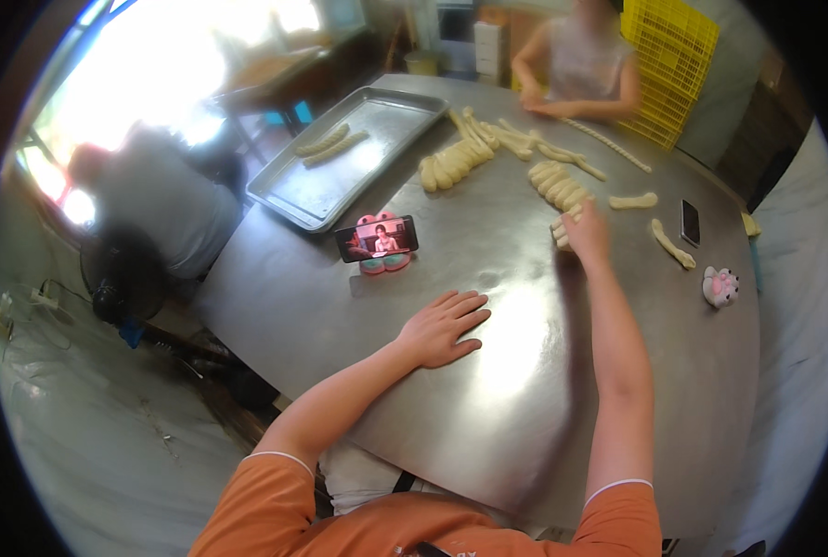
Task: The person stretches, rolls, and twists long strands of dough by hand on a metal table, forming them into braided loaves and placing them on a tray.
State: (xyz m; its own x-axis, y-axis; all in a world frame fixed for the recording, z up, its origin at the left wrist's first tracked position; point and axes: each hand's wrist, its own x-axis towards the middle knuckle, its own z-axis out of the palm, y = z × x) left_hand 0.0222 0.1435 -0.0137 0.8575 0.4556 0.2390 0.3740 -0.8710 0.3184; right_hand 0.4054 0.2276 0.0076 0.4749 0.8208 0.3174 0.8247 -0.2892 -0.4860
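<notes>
My left hand (449, 331) lies palm down on the steel tabletop (414, 411), fingers spread and nothing in it. My right hand (587, 233) reaches out to the near end of a row of pale dough strips (557, 184), its fingers curled over the end pieces. Part of that dough is hidden beneath it. Farther left lies a second row of dough strips (456, 166), side by side. Longer dough ropes (525, 143) are heaped behind both rows. Right of my right hand are a short dough piece (633, 201) and a bent dough piece (673, 245).
A metal baking tray (285, 198) holds two twisted dough ropes (330, 145). A propped smartphone (378, 239) plays video. Another phone (690, 223) and a paw-shaped object (720, 287) lie at right. Across the table a person (584, 69) works by a twisted rope (605, 143); yellow crates (668, 63) stand behind.
</notes>
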